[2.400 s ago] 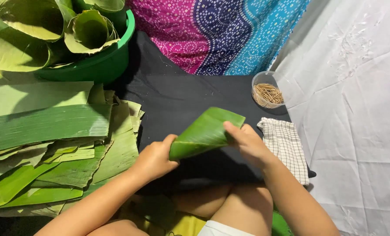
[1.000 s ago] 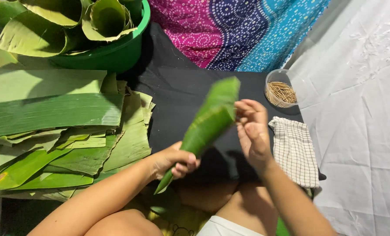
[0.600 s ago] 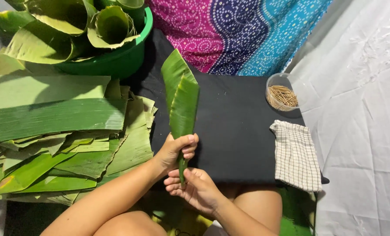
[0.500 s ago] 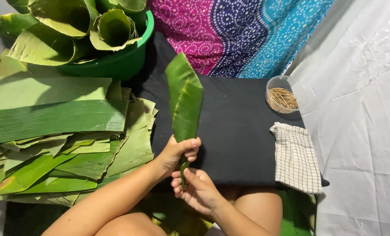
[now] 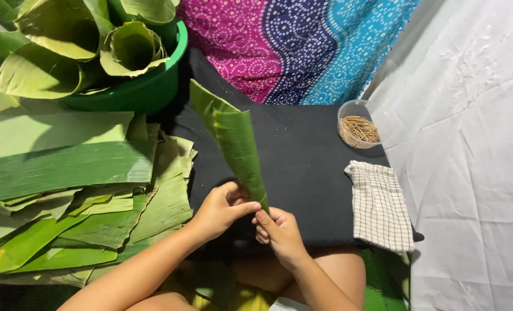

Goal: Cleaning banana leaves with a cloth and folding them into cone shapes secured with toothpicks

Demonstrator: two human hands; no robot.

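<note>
A green banana leaf (image 5: 233,138) is rolled into a narrow cone and stands tilted up to the left over a black mat (image 5: 308,167). My left hand (image 5: 219,208) grips the cone's narrow lower end from the left. My right hand (image 5: 279,230) pinches the same lower tip from below and the right. Both hands touch each other at the tip.
A stack of flat banana leaf strips (image 5: 78,190) lies at the left. A green basin (image 5: 147,86) holding rolled leaf cones stands at the back left. A clear cup of wooden picks (image 5: 358,128) and a checked cloth (image 5: 380,206) rest at the right, beside white fabric (image 5: 475,150).
The leaf went from a folded piece held low to a tight cone standing upright. My right hand moved down from the top edge to the lower tip, next to my left hand.
</note>
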